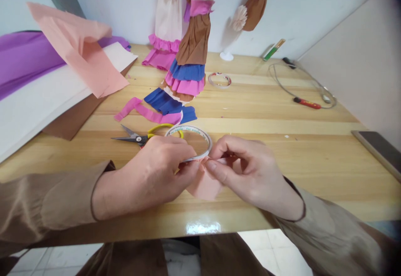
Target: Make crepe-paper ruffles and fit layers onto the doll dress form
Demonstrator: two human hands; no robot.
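My left hand (150,171) is closed in a pinch on the near edge of a tape roll (209,142) and the gathered top of a light pink paper piece (205,184). Thumb and forefinger of my right hand (250,169) pinch the same pink paper just right of the roll. The paper hangs between both hands in small folds. Behind my left hand lie open scissors (139,139) with yellow handles. A pink strip (153,114) and a blue crepe strip (169,103) are on the table past them.
Large paper sheets (75,54) cover the back left. Ruffled paper pieces (192,42) hang at the back centre. Farther right are a small tape ring (219,80), a green-handled tool (274,50), a cable with a red handle (307,103) and a phone (380,148).
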